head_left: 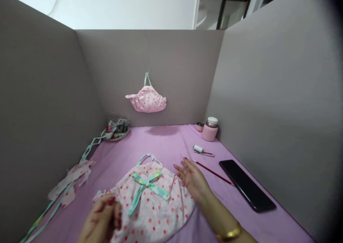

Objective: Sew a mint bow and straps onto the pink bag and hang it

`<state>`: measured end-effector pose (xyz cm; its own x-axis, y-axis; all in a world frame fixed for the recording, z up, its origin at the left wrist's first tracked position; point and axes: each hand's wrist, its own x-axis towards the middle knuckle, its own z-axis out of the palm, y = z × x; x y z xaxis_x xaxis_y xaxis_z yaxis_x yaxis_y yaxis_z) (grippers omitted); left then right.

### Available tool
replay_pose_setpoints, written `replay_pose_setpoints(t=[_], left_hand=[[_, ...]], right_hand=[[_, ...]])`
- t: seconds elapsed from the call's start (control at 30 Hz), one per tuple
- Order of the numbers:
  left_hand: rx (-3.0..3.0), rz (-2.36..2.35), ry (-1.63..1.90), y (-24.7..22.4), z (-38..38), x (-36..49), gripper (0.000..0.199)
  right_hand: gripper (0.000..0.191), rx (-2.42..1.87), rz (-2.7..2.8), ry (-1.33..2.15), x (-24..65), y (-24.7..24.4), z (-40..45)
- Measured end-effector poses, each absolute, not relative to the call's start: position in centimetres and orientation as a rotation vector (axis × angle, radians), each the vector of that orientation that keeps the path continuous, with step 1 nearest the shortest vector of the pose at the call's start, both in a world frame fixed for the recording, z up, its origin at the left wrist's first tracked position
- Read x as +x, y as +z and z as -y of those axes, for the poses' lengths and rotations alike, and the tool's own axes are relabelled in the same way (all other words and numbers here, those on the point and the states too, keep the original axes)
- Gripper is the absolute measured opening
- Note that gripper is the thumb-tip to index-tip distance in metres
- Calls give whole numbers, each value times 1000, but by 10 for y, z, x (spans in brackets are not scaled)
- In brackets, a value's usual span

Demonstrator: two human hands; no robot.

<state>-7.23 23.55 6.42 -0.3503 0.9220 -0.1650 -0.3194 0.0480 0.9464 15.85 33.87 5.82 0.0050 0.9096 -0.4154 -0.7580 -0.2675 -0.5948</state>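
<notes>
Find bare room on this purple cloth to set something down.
Widest: between the pink dotted fabric garment lying in front and the grey back panel. Smaller: left, between that garment and a small pink fabric piece. Crowded: right, with glossy black rectangular slab, thin red stick, white thread spool.

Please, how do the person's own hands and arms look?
The left hand wears dark red nail polish; the right hand also shows reddish nails. A shiny, gold-coloured bangle circles the right forearm, which shows no sleeve.
</notes>
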Motion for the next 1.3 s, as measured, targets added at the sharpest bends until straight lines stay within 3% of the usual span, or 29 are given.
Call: replay_pose_setpoints(t=[0.13, 0.27, 0.5, 0.63, 0.73, 0.87, 0.93, 1.17, 1.3], left_hand=[[855, -1188, 1339, 61, -235, -18, 32], [1110, -1293, 1326, 52, -235, -9, 29], [1174, -1353, 1399, 27, -231, 4, 33], [1128, -1438, 1485, 27, -230, 16, 34], [1222, -1437, 1447, 34, -230, 17, 32], [1369, -1492, 1551, 41, -228, 19, 28], [1422, -1532, 1579, 43, -226, 23, 27], [1587, -1519, 1600, 44, -223, 29, 24], [1495, -1527, 1598, 42, -223, 31, 29]], right_hand=[[22, -1001, 918, 1476, 136, 56, -287], [28, -911, 1363, 1402, 126, 63, -254], [34, -819, 1238, 1657, 115, 50, -242], [32, -868, 1206, 1630, 117, 38, -240], [29, -974, 1304, 1408, 125, 34, -240], [29, -1102, 1231, 847, 138, 39, -238], [27, -1111, 1142, 775, 143, 45, -235], [38, -1015, 1126, 1176, 134, 58, -227], [34, -942, 1239, 1406, 130, 54, -228]])
